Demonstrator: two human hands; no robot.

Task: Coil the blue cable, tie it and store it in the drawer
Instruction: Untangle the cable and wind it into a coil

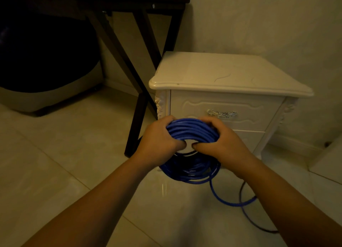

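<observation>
A coil of blue cable point(192, 131) hangs upright in front of a white nightstand. My left hand point(159, 141) grips the coil's upper left, fingers curled over the strands. On the upper right, my right hand point(224, 141) grips it the same way, thumb reaching into the coil's centre. The lower loops point(190, 172) sag in shadow below my hands. A loose blue tail point(227, 202) trails over the floor to the right. The nightstand's top drawer point(198, 106) is closed, with a silver handle point(222, 113) just above my right hand.
The white nightstand point(222, 74) stands against the wall. A dark table with slanted legs point(118, 48) is to its left, with a dark-and-grey bin or seat point(46, 87) beneath it. A black cable point(259, 228) lies on the pale tiled floor at the right.
</observation>
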